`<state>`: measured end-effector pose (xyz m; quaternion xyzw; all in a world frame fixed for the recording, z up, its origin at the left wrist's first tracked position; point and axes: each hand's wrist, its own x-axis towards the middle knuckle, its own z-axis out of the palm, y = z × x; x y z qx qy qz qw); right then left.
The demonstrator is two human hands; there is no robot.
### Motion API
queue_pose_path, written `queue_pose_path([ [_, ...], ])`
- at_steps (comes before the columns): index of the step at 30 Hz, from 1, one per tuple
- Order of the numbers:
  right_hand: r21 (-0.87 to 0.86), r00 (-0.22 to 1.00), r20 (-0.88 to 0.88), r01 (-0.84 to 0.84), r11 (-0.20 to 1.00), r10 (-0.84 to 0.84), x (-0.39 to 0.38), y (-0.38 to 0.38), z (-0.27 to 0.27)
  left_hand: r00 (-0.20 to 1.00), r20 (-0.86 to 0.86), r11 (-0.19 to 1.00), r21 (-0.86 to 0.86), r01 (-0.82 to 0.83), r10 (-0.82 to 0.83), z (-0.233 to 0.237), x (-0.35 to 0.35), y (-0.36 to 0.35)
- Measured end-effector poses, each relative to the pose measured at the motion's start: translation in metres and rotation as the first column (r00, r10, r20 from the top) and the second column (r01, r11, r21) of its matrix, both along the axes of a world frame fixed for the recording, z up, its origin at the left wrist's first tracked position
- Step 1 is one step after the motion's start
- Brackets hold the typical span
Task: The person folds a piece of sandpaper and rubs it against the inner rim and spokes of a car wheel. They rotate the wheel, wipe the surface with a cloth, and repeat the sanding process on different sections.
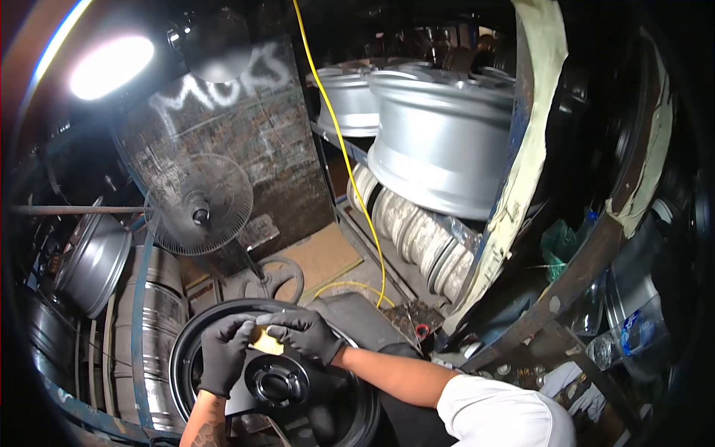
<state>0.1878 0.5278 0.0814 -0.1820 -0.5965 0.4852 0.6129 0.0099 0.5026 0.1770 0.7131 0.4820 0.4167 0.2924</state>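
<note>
Black gloves cover both my hands. My left hand (226,354) and my right hand (307,335) are close together, each with fingers pinched on a small yellow piece (267,342), thin and sheet-like, stretched between them. Its exact kind I cannot tell. Right below my hands lies a black car wheel rim (179,372), face up, with a round hub (275,380) at its centre. My gloves hide part of the rim's far side.
A fan (199,212) stands beyond the rim on a round base. Silver wheel rims (443,141) sit on a rack at upper right, others (93,261) at left. A yellow cable (342,141) hangs down to the floor. A taped post (521,201) rises at right.
</note>
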Motion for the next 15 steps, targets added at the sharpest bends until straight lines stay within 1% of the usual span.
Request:
queue_pose_path([
  [2,0.035,1.0,-0.018,0.01,0.999,-0.009,0.001,0.002,-0.001,0.991,0.133,0.986,-0.164,0.037,-0.015,0.002,-0.001,-0.001],
  [4,0.092,1.0,-0.003,-0.021,0.996,0.022,0.007,0.003,0.004,0.978,0.201,0.946,-0.323,0.02,0.048,0.015,0.007,-0.006],
  [5,0.088,0.999,0.015,-0.033,0.996,0.032,0.006,0.006,0.002,0.99,0.125,0.954,-0.3,-0.021,0.061,0.017,0.008,-0.007],
  [6,0.08,0.998,0.03,-0.052,0.995,0.05,0.004,0.008,-0.001,0.994,0.089,0.967,-0.253,-0.039,0.063,0.011,0.005,-0.004],
  [8,0.061,0.995,-0.027,-0.091,0.994,0.092,0.0,0.008,-0.005,0.999,-0.001,0.984,-0.173,-0.052,0.053,0.009,0.003,-0.001],
  [10,-0.126,0.978,-0.109,-0.192,0.973,0.179,-0.002,0.004,-0.004,0.999,-0.028,0.989,-0.139,-0.05,0.046,0.014,0.008,-0.005],
  [12,-0.347,0.968,-0.085,-0.253,0.903,0.238,0.006,-0.003,0.012,0.999,-0.028,0.993,-0.116,-0.036,0.033,0.012,0.008,-0.006],
  [14,-0.388,0.981,-0.049,-0.193,0.901,0.19,0.006,-0.005,0.019,0.999,-0.038,0.996,-0.09,-0.025,0.021,0.01,0.008,-0.008],
  [15,-0.331,0.99,-0.063,-0.141,0.933,0.127,0.002,-0.004,0.014,0.999,0.007,0.988,-0.153,-0.037,0.039,0.011,0.008,-0.009],
])
